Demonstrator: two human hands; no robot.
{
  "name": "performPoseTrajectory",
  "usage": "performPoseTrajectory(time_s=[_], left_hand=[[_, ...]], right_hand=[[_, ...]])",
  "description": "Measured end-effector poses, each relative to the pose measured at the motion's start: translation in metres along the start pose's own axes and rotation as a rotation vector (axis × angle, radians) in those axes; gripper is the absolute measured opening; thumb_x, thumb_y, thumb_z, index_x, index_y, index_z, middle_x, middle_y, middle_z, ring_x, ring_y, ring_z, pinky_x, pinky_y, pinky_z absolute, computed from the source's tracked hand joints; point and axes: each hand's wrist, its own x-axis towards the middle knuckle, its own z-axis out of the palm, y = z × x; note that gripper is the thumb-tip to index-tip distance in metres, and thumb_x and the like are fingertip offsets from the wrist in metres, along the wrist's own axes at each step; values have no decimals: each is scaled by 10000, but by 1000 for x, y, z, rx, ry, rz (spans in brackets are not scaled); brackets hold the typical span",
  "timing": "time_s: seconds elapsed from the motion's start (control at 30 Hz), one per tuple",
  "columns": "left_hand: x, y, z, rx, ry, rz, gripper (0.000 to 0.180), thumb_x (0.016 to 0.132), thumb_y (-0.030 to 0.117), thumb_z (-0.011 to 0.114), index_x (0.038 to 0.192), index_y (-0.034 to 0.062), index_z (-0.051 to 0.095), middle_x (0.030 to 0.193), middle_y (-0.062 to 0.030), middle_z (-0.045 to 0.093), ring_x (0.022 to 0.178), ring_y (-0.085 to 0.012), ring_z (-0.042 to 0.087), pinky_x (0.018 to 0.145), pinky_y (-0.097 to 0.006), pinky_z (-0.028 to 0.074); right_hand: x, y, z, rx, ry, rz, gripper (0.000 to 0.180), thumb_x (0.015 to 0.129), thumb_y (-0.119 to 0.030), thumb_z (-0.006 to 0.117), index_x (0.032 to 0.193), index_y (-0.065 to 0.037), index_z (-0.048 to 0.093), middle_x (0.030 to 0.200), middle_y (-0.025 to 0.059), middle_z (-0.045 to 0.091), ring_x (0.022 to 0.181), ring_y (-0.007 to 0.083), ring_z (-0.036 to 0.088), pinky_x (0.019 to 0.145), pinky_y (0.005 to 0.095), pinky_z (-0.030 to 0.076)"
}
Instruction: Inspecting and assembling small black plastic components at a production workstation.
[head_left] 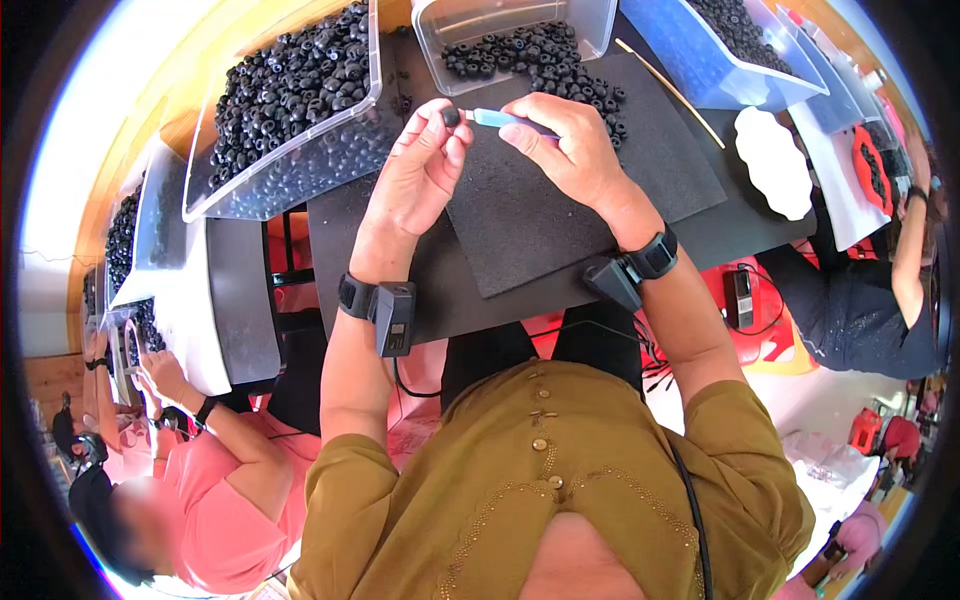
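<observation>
My left hand [422,165] pinches a small black round part [451,116] between thumb and fingers, above a black foam mat [560,210]. My right hand [565,140] grips a light-blue handled tool [495,118], its tip pointing left and touching or nearly touching the black part. Both wrists carry black bands with small black devices. A clear tub [590,25] lying on its side spills many of the same black parts [545,60] onto the mat just beyond my hands.
A big clear bin [375,70] full of black parts stands at the back left, another bin [680,60] at the back right. A thin wooden stick [670,90] and a white scalloped dish [775,160] lie to the right. Other people work at left and right.
</observation>
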Motion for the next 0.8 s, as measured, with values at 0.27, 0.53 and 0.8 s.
performPoseTrajectory(time_s=[0.27,0.53,0.8], left_hand=[[0,-7,17,48,6,71,177,975,137,620,1134,67,590,1034,-57,630,939,-158,614,798,-237,533],[0,-8,16,93,23,84,164,979,130,614,1129,65,605,989,-57,642,909,-158,623,795,-241,539],[0,-7,14,89,23,85,156,978,123,613,1122,64,609,987,-59,647,914,-162,629,795,-244,545]], right_hand=[[-1,-8,-2,-138,-29,-33,250,911,-333,655,958,-89,684,828,93,654,729,310,653,626,380,511],[-1,-8,-1,-170,-19,-35,243,912,-329,653,962,-93,686,824,86,653,729,304,655,622,381,512],[-1,-9,1,-190,-4,-30,221,905,-317,664,948,-101,684,820,81,655,718,298,657,611,379,512]])
